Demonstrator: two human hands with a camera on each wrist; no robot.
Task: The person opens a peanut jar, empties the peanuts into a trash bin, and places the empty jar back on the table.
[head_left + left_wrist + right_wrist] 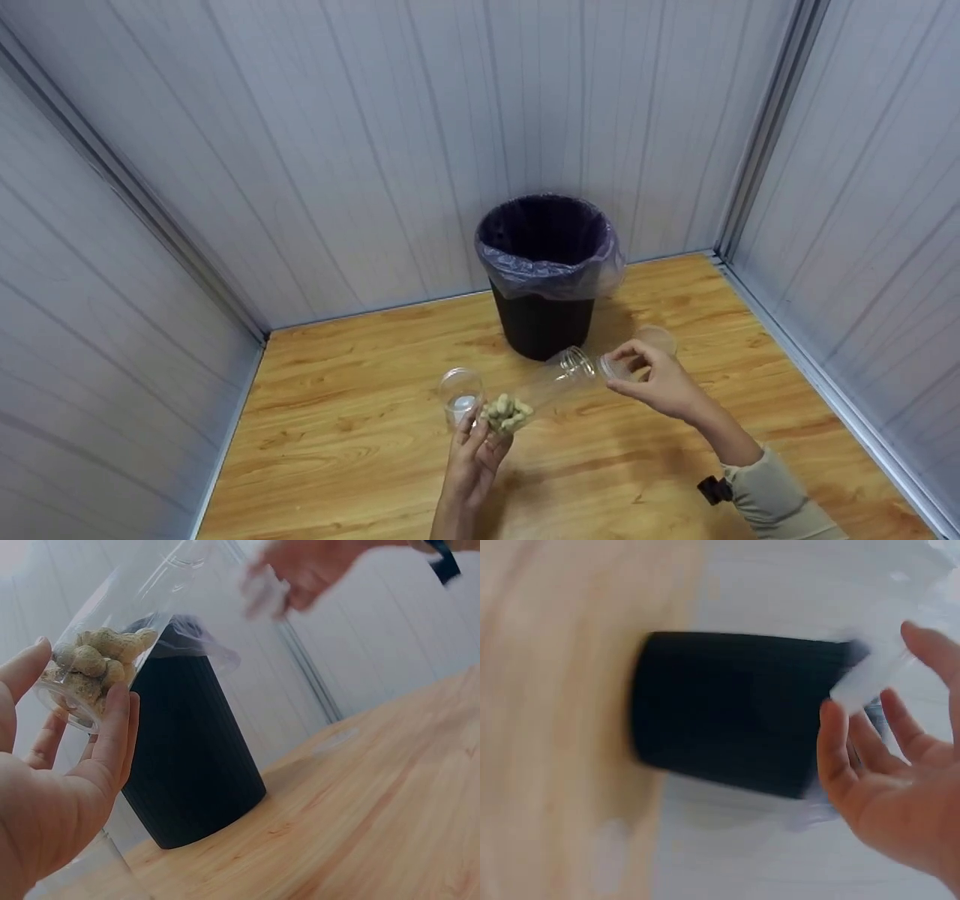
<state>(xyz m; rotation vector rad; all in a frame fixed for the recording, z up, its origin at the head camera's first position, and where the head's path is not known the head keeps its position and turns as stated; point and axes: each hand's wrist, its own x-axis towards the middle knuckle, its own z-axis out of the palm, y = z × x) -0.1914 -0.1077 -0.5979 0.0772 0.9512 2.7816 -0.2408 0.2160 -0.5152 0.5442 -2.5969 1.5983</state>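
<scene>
The step in hand appears to be working a screw cap (615,367) at the mouth of a clear jar (553,380), though whether it is coming off or going on cannot be told. The two hands are apart: the left hand (472,465) grips the jar by its base, where peanuts (506,412) are heaped, and the right hand (660,382) pinches the cap just beside the mouth, not touching it. The jar is held tilted above the worktop (345,420), its mouth up and toward the right edge. If the cap is to go on, the next move calls for squaring it to the rim while the base stays steady; if not, for setting it down without tipping the peanuts. A black bin (544,322) with a purple liner (540,277) stands near the back edge; a second clear container (460,382) stands left of the jar, partly hidden by the left hand. Between the bin and the right edge lies a clear disc (661,341), partly behind the right hand; its kind is unclear. The bin's depths are too dark to read, the worktop's front edge is cut off, and the right wrist view is blurred.
</scene>
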